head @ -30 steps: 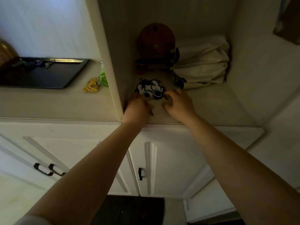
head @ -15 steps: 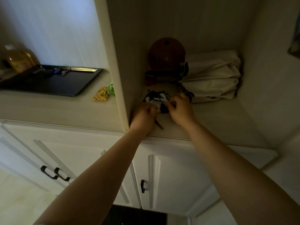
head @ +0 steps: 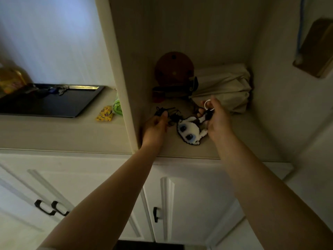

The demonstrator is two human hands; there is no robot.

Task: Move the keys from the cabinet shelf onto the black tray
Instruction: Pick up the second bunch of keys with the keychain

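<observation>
Since the last frame I've pulled the bunches apart: left hand (head: 155, 128) pinches dark metal keys (head: 164, 111), right hand (head: 217, 120) grips the white plush charm's (head: 189, 131) ring, all over the cabinet shelf (head: 234, 141). Flat black tray (head: 54, 103) possibly holds keys already; transfer pending.

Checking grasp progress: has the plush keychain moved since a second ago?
Yes. The plush keychain has moved right, away from the cabinet divider, pulled by the right hand.

shelf (head: 225, 148) holds keys (head: 164, 111), plush charm (head: 189, 132), folded cloth (head: 225, 83).
</observation>
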